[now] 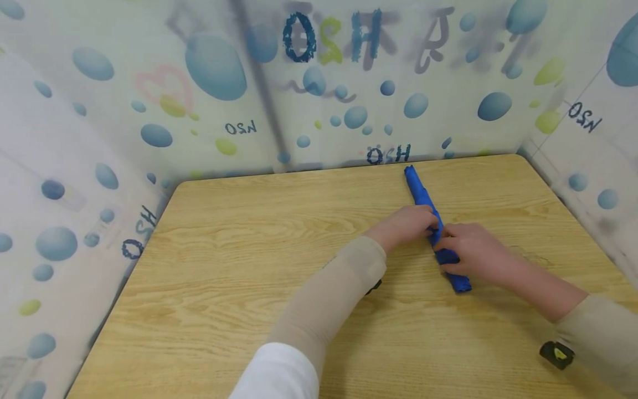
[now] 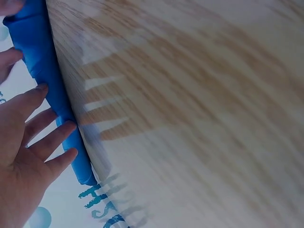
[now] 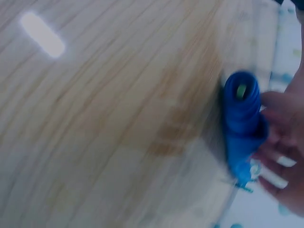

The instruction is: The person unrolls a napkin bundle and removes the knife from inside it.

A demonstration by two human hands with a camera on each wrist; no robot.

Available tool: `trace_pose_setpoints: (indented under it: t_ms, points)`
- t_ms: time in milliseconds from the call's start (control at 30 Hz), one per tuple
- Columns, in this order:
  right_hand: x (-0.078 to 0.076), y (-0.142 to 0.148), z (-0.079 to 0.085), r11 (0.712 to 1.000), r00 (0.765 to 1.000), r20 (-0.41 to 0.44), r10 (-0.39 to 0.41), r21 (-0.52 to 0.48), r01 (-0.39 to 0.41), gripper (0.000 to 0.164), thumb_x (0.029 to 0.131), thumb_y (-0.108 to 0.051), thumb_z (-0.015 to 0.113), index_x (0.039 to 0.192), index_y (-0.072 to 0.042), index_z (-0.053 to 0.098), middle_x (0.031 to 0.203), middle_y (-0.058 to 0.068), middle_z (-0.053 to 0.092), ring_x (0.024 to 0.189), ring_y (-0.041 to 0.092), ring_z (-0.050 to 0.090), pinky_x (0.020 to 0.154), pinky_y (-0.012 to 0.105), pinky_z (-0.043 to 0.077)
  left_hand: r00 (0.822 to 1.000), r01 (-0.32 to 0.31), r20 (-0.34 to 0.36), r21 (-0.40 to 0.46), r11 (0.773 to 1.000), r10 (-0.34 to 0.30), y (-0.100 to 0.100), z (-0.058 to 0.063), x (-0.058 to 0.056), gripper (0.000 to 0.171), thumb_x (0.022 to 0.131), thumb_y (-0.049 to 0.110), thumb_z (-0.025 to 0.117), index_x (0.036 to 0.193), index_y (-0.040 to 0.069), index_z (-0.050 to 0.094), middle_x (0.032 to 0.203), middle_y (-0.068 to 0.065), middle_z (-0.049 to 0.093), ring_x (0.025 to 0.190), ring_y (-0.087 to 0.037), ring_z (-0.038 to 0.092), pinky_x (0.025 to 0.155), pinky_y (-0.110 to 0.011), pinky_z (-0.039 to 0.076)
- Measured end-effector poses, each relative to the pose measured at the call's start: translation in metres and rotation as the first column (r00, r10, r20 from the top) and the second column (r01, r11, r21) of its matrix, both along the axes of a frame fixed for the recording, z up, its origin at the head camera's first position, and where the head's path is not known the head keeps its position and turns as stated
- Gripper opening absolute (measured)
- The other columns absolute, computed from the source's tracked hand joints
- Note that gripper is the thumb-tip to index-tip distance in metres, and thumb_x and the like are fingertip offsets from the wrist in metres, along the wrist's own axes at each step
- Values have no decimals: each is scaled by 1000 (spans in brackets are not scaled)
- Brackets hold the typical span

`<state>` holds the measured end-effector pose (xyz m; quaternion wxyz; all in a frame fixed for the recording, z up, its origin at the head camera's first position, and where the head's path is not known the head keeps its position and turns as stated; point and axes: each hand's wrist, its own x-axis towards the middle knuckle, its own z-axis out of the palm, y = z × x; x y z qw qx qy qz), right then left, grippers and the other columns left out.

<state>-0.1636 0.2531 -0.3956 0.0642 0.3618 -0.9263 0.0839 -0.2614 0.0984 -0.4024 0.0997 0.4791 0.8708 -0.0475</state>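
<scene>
A long, tightly rolled piece of blue cloth-like material (image 1: 421,195) lies on the wooden table, slanting from the back edge toward the front right. Partway along it, my left hand (image 1: 411,223) rests its fingertips on the roll. In the left wrist view, that hand's fingers (image 2: 51,141) are spread and lightly bent against the blue surface. My right hand (image 1: 476,252) touches the nearer part of the roll from the right, fingers apart. At the roll's near end, the right wrist view shows wound layers (image 3: 242,78) with a small greenish spot inside.
The wood-grain table (image 1: 239,266) stands against white walls (image 1: 199,144) printed with blue and green dots and lettering. A dark strap piece (image 1: 557,354) sits at the right sleeve. Light reflects off the tabletop in the right wrist view.
</scene>
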Motion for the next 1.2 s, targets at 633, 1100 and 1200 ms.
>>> trace_pose_setpoints:
  t_ms: [633, 1100, 1200]
  points:
    - [5, -15, 3, 993, 986, 118, -115, 43, 111, 27, 79, -2, 74, 66, -14, 55, 73, -2, 40, 59, 10, 37, 55, 27, 34, 1000, -14, 18, 8, 1000, 13, -4, -1, 0, 32, 102, 23, 52, 133, 20, 61, 124, 2, 56, 110, -9, 53, 95, -18, 40]
    - [16, 12, -2, 967, 980, 84, -181, -165, 193, 24, 76, -2, 76, 73, -16, 57, 77, -6, 49, 60, 5, 43, 51, 26, 40, 998, -33, 59, 25, 999, 32, -6, 1, 3, 34, 101, 20, 54, 135, 19, 61, 131, 2, 55, 121, -9, 50, 99, -16, 37]
    - [18, 18, -3, 966, 978, 71, -197, -158, 206, 22, 75, -2, 76, 73, -15, 59, 78, -5, 50, 63, 8, 47, 53, 28, 42, 998, -25, 59, 36, 999, 23, -8, 3, 4, 34, 101, 17, 54, 134, 19, 61, 131, 2, 56, 120, -9, 51, 99, -15, 37]
